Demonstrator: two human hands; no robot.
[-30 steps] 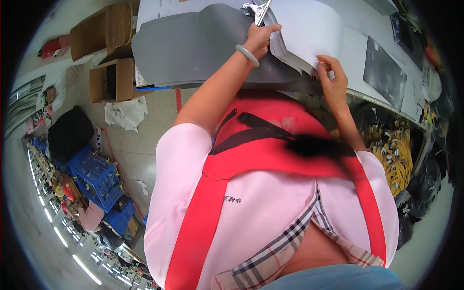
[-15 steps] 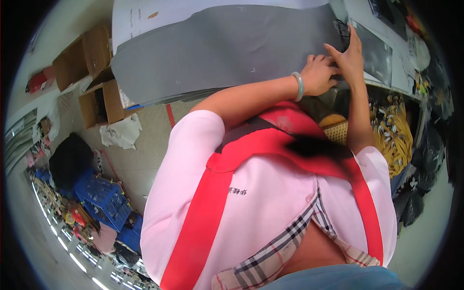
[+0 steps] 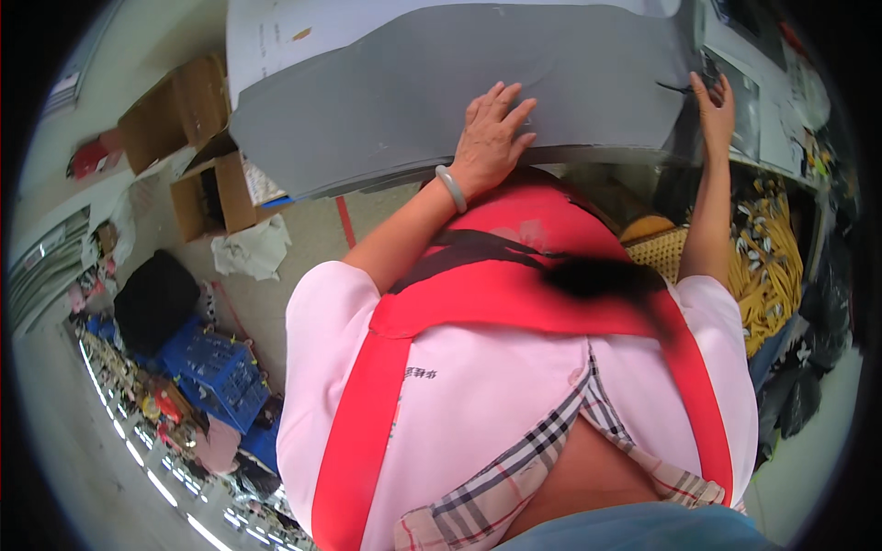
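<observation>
Sheet (image 3: 367,110), roomy around splayed left hand (image 3: 489,140); right hand (image 3: 716,112) by right edge, grip unclear

One left hand (image 3: 491,136), wearing one bangle (image 3: 453,189), and one right hand (image 3: 715,108) are showing at one grey stack (image 3: 367,110); left of them, two cardboard boxes (image 3: 207,101), one crumpled white sheet (image 3: 251,248) and one black bundle (image 3: 156,303) are lying.

A broad stretch of grey sheet (image 3: 432,83) gave a hand room to pass between the left hand (image 3: 493,133), fingers spread over it, and the right hand (image 3: 714,106), which blocked the right end. A red apron (image 3: 514,294) crowded the near edge. Cardboard boxes (image 3: 237,188) stood off the left end; bundled yellow straps (image 3: 767,266) hemmed in the right forearm (image 3: 707,207).
</observation>
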